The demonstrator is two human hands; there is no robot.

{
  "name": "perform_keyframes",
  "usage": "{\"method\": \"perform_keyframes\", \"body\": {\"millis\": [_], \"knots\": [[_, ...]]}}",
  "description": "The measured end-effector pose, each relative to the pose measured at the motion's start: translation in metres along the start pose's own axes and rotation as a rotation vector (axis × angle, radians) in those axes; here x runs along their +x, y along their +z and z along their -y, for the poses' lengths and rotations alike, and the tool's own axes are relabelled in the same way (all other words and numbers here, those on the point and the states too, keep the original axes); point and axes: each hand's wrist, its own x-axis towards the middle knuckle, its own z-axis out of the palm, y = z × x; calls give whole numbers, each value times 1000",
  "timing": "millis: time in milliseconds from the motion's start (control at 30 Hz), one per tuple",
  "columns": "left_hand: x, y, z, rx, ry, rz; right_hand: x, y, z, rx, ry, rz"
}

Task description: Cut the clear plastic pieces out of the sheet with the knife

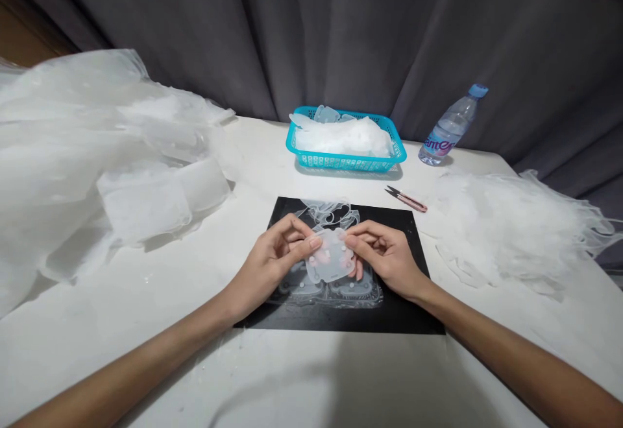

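Observation:
Both hands hold one small translucent plastic piece (pixel 329 257) with little white studs, lifted just above a black mat (pixel 389 311). My left hand (pixel 272 261) pinches its left edge, thumb on top. My right hand (pixel 384 251) pinches its right edge the same way. Below the piece, more clear moulded plastic parts (pixel 350 293) lie on the mat. Thin curly plastic offcuts (pixel 327 211) rest at the mat's far edge.
A turquoise basket (pixel 346 159) of clear plastic pieces stands behind the mat. Small pink-handled snips (pixel 406 199) lie to its right, near a water bottle (pixel 452 124). Heaps of translucent plastic sheets fill the left side (pixel 97 168) and right side (pixel 511 227) of the white table.

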Motion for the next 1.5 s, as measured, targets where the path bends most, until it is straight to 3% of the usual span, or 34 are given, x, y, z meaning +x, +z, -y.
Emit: {"method": "perform_keyframes", "body": {"millis": [200, 433, 767, 900, 1133, 1267, 1400, 1500], "knots": [[6, -4, 2, -1, -59, 82, 1, -3, 6, 96, 114, 70], [8, -5, 0, 71, -61, 195, -2, 0, 2, 140, 1, 197], [7, -6, 2, 102, -57, 175, -5, 0, 3, 25, 3, 173], [7, -5, 1, 122, -36, 156, -8, 1, 2, -91, -58, 162], [2, -7, 4, 265, -24, 95, -4, -1, 8, -354, -318, 22], [-6, -7, 7, 271, 47, 145, 26, -20, 27, -360, -358, -141], [-16, -7, 4, 624, 193, 307, 87, -46, 51, -394, -477, -287], [-20, -6, 3, 865, 378, 427, 139, -63, 59, -507, -510, -321]]}}
